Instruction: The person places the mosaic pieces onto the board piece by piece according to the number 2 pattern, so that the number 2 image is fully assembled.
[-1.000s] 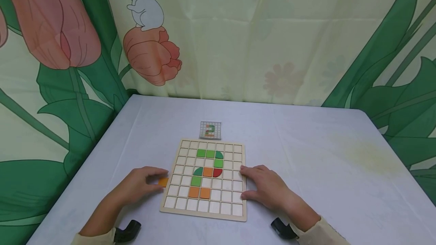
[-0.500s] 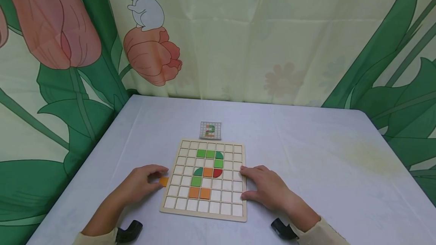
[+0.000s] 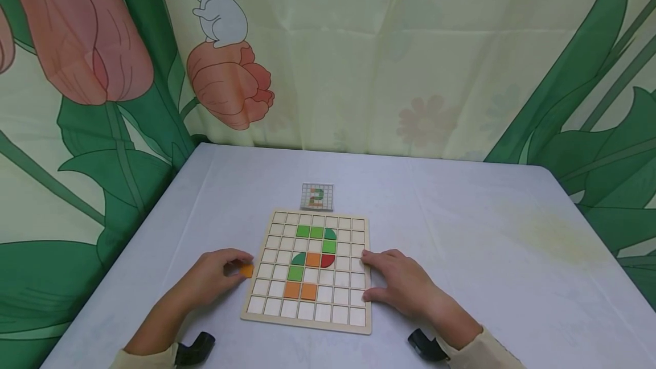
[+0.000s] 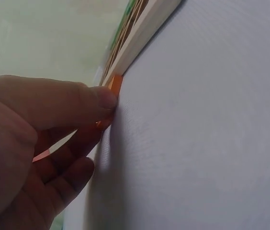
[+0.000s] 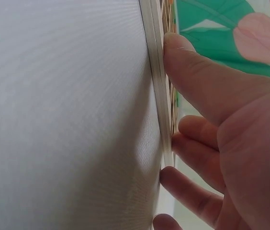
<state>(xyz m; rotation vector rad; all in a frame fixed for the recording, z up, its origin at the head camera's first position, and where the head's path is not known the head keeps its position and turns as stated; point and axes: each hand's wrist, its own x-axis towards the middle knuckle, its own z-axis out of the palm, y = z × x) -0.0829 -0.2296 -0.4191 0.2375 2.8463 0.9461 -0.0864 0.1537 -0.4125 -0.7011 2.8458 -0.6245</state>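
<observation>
A square wooden grid board (image 3: 303, 325) lies on the table, with green and orange squares, green quarter-rounds and a red one set in its cells in a 2-like figure. At its left edge my left hand (image 3: 209, 275) pinches a small orange square tile (image 3: 247, 270) between thumb and fingers. In the left wrist view the orange tile (image 4: 116, 85) stands out past the thumb tip, right at the board's wooden side. My right hand (image 3: 402, 281) rests at the board's right edge, thumb and fingers spread; the right wrist view shows the thumb (image 5: 192, 64) lying on the rim.
Just behind the board sits a small pattern card (image 3: 316, 196) printed with a similar figure on a grid. White cloth covers the table (image 3: 461, 232), and a curtain (image 3: 338, 61) with tulips and an animal hangs beyond it. Black wrist devices (image 3: 196, 349) show by both sleeves.
My left thumb and fingers have come together round the orange tile, which now shows less beside the board. The board and my right hand stay where they were.
</observation>
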